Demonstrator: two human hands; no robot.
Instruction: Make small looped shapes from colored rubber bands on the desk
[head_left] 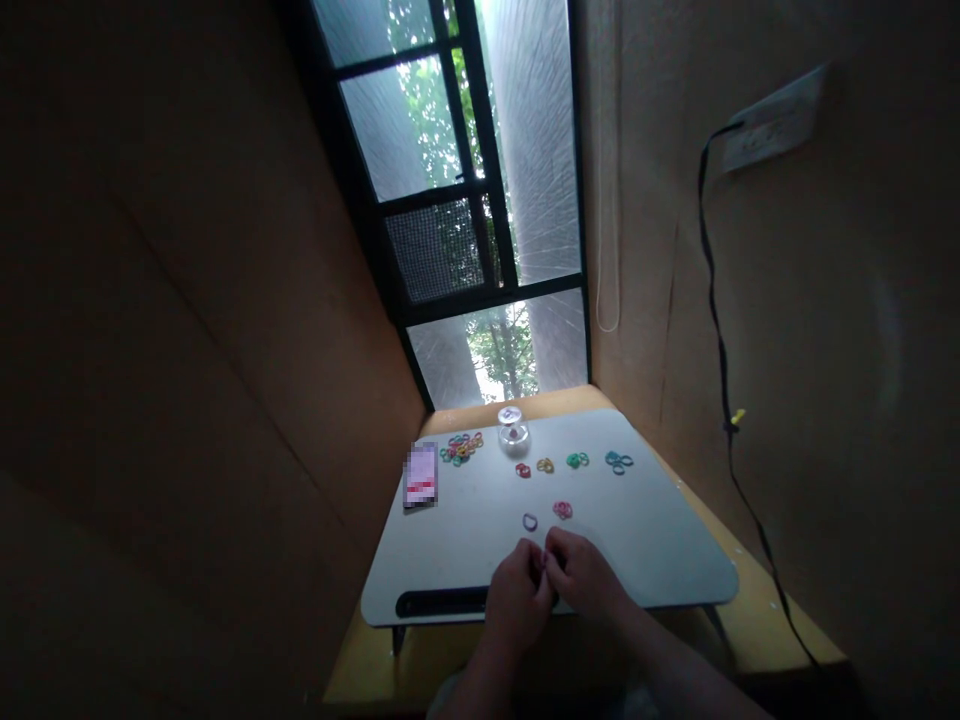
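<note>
Near the front edge of a white lap table, my left hand (519,588) and my right hand (583,572) meet with their fingertips pinched together. A small purplish thing (544,562) shows between them; the fingers hide most of it. Just beyond my fingertips lies a single purple band (530,522). To its right is a little heap of pink bands (562,510). Farther back, small groups of red bands (523,470), yellow bands (545,466), green bands (577,460) and teal bands (619,462) form a row.
A mixed pile of coloured bands (461,448) lies at the table's back left, beside a pixelated flat card or phone (421,474). A clear round container (514,436) stands at the back. A dark slot (442,601) runs along the white table's (645,540) front edge. Walls close in on both sides.
</note>
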